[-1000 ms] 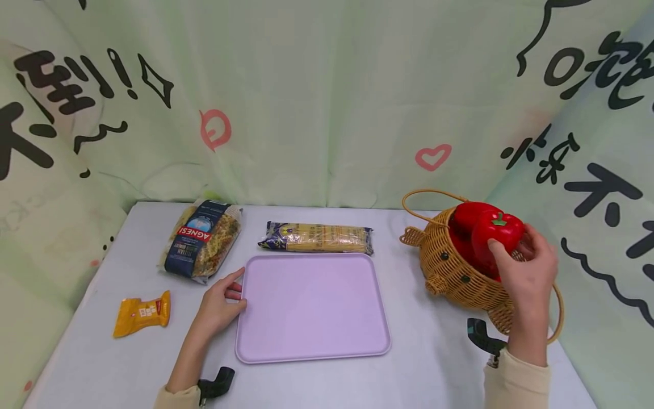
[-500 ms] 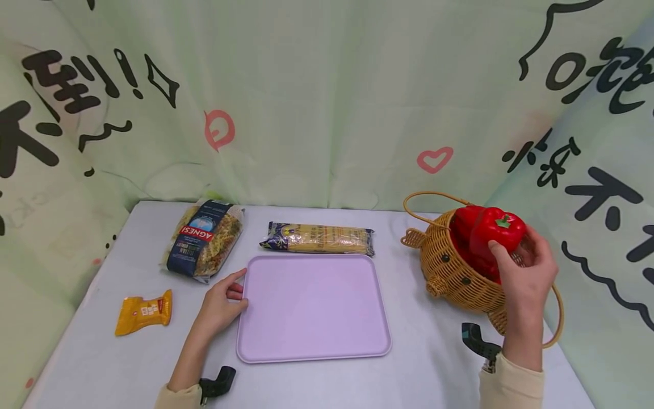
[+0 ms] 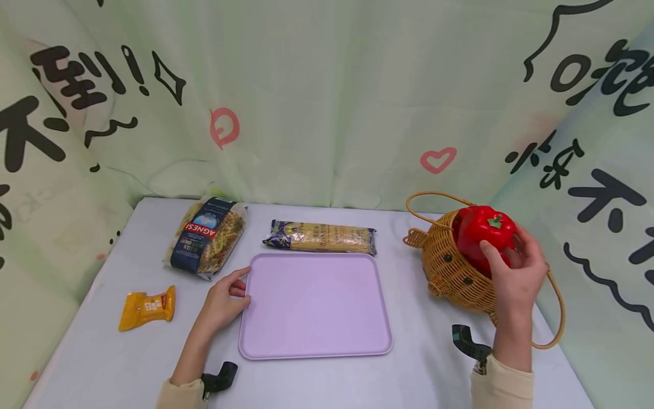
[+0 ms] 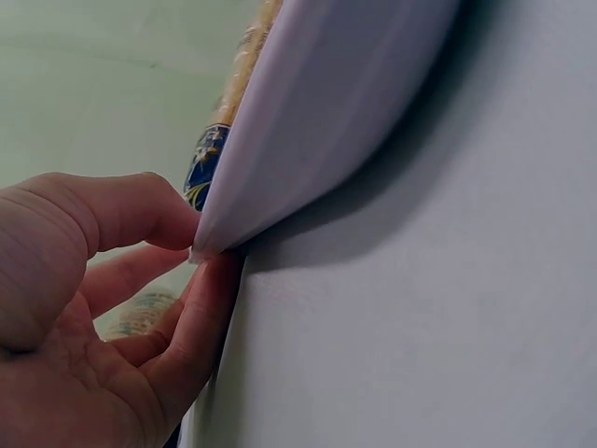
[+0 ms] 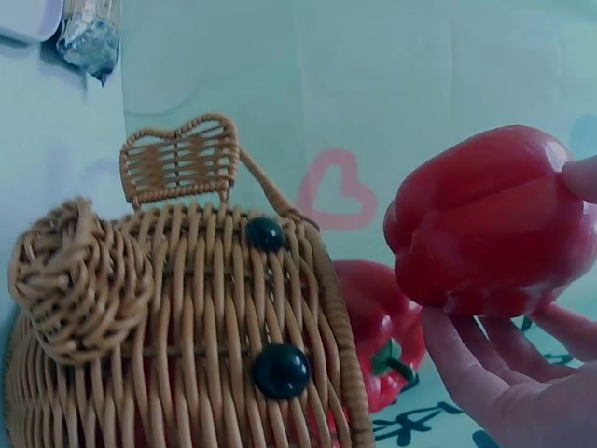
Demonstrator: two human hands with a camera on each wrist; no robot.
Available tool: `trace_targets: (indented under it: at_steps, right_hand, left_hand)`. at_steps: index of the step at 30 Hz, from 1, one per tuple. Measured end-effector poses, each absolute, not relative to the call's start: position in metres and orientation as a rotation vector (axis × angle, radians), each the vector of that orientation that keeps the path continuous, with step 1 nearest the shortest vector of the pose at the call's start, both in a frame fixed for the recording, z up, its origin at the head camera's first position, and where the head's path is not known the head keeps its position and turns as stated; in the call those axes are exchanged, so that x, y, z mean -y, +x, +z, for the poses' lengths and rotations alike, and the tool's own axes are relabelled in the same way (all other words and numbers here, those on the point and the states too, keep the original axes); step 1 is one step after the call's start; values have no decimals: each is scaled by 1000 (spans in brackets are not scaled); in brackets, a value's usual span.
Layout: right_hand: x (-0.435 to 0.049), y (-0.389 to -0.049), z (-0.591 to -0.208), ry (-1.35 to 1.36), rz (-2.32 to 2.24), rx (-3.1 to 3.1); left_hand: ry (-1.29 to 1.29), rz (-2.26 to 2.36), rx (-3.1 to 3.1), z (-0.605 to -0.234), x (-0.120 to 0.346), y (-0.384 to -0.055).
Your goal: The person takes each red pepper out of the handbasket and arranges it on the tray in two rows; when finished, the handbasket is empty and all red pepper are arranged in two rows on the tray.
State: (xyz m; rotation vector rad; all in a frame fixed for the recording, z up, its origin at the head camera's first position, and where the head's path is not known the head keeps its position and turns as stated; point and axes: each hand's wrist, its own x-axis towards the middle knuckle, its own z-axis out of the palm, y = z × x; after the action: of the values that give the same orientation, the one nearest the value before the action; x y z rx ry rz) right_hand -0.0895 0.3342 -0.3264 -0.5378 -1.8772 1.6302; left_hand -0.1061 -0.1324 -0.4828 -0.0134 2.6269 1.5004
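Observation:
My right hand (image 3: 518,278) holds a red bell pepper (image 3: 482,230) at the mouth of a wicker basket (image 3: 455,278) with black bead eyes. In the right wrist view this pepper (image 5: 485,224) sits between thumb and fingers, apart from the wicker. Another red bell pepper (image 5: 368,308) shows behind the basket's rim. On the left, my left hand (image 3: 222,301) touches the left rim of a lilac tray (image 3: 317,307) with thumb and forefinger. Up close in the left wrist view, its fingertips (image 4: 219,266) meet the tray's edge (image 4: 308,121); the tray's upper surface cannot be seen there.
Behind the tray lies a long pack of noodles (image 3: 324,237). A bag of pasta (image 3: 206,236) stands to its left, and a small yellow packet (image 3: 148,307) lies nearer. The basket's handle (image 3: 554,318) loops out at the right. A printed curtain (image 3: 332,102) encloses the back.
My right hand and the bell pepper have shifted left across the basket's mouth, and the pepper now hides more of what is inside. The left hand stays at the tray's rim.

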Motion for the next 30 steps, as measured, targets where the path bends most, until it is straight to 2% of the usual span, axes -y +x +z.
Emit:
trace_targets:
  at_steps: [11,30]
  right_hand:
    - [-323,-92,-333,-550,1656,1926]
    - [-292,-95,-359,-285,1684,1929]
  left_hand:
    - [-20,1491,-2623,-483,133,-107]
    - [-17,1510,-2611,-481,133,-106]
